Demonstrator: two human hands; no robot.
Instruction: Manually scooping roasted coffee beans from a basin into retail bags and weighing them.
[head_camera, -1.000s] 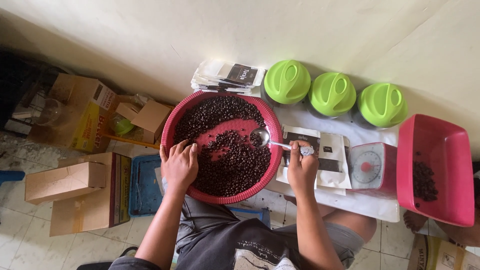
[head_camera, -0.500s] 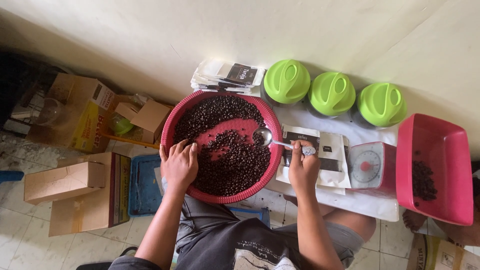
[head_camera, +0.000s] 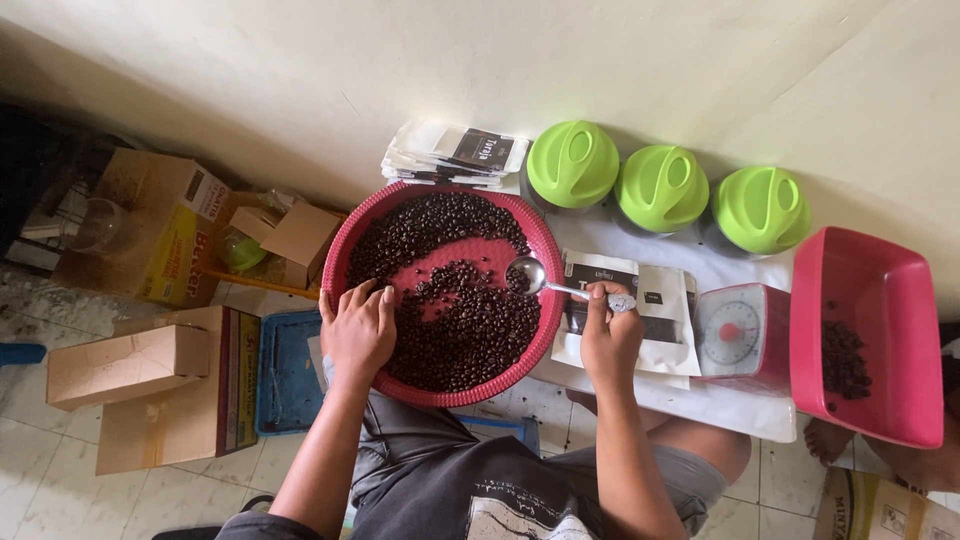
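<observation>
A metal spoon (head_camera: 545, 281) lies pinched in the right hand (head_camera: 610, 340), its bowl dipped over the right rim of the round red tray (head_camera: 345, 250) of dark beans (head_camera: 470, 330); a second ago the bowl sat slightly farther right, so the scoop has edged into the beans. The left hand (head_camera: 360, 335) rests flat, fingers together, on the near-left beans, holding nothing. Right of the tray lie pouches (head_camera: 660, 310), a small scale (head_camera: 738, 335) and a red tub (head_camera: 880, 290); three green lids (head_camera: 660, 190) stand far.
</observation>
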